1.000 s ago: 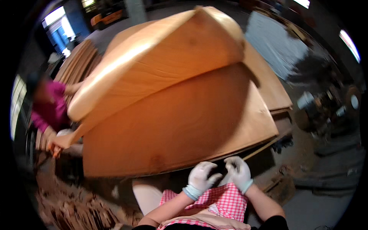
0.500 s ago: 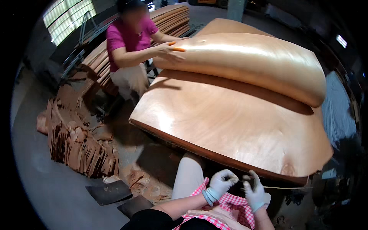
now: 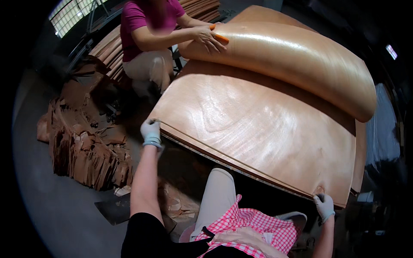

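Note:
A wide sheet of pale brown wood veneer [image 3: 241,129] lies on top of a stack in front of me. With my arms spread apart, my gloved left hand [image 3: 151,131] is closed on the sheet's near edge at its left corner. My gloved right hand [image 3: 324,206] pinches the same edge close to the right corner, beside a small knot. Between the hands the edge looks slightly lifted from the layers below. Across the stack's far side, the veneer curls over in a large roll [image 3: 279,64]. Both hands' fingertips are partly hidden.
A co-worker [image 3: 148,38] in a purple shirt sits at the far left, hands at the roll's end, with orange on the fingers. Broken veneer scraps [image 3: 86,150] are heaped on the left. Stacked curved sheets [image 3: 107,51] stand behind the co-worker. A dark flat piece [image 3: 114,208] lies on the floor.
My hands were close together above my lap; they have moved apart to the near edge and closed on it. The view has tilted, and the co-worker's hand has shifted along the roll.

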Demonstrator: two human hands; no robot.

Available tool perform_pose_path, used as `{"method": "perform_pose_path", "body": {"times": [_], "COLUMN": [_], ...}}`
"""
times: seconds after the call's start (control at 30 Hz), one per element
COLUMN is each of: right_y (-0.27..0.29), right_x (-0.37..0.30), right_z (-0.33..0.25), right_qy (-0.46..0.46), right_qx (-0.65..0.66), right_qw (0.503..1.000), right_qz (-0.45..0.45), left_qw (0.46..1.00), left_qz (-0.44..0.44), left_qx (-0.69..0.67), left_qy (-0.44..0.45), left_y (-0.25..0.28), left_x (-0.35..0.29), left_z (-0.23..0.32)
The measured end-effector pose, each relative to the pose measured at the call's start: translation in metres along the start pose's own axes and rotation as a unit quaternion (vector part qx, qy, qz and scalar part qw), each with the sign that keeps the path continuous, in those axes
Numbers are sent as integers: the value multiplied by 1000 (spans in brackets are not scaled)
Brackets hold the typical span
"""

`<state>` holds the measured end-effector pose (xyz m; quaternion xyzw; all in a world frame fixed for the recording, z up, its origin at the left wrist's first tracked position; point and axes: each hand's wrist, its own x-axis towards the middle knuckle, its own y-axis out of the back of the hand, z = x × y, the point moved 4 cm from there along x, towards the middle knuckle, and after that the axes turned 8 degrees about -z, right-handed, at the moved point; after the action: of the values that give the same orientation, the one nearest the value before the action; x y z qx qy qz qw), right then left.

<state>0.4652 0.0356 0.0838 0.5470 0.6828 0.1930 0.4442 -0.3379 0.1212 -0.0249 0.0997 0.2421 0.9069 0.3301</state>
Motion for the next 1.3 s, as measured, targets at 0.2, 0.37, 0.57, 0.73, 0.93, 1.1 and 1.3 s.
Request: {"method": "perform_pose_path", "body": {"times": [0.2, 0.37, 0.57, 0.73, 0.93, 1.1, 1.3], "right_y": [-22, -27, -25, -34, -41, -45, -27], "right_x": [16, 35, 56, 53, 64, 61, 50], "right_z": [-39, -10, -7, 19, 5, 22, 48], "right_qy": [-37, -69, -134, -177, -132, -152, -90], "right_qx": [-38, -150, -156, -149, -165, -137, -99], "right_qw": [994, 980, 970, 963, 967, 971, 986], "right_qz": [-95, -115, -127, -136, -140, -126, -101], "left_qw": [997, 985, 987, 925, 907, 765, 745], "left_qz": [-39, -95, -56, -50, -61, -409, -462], "left_qx": [54, 131, 148, 368, 314, 236, 286], "left_qy": [49, 58, 28, 84, -273, -438, -386], "left_y": [-7, -27, 11, -22, -132, -276, -310], "left_x": [32, 22, 57, 6, -167, -446, -489], "left_z": [-17, -12, -51, 34, 129, 221, 224]}}
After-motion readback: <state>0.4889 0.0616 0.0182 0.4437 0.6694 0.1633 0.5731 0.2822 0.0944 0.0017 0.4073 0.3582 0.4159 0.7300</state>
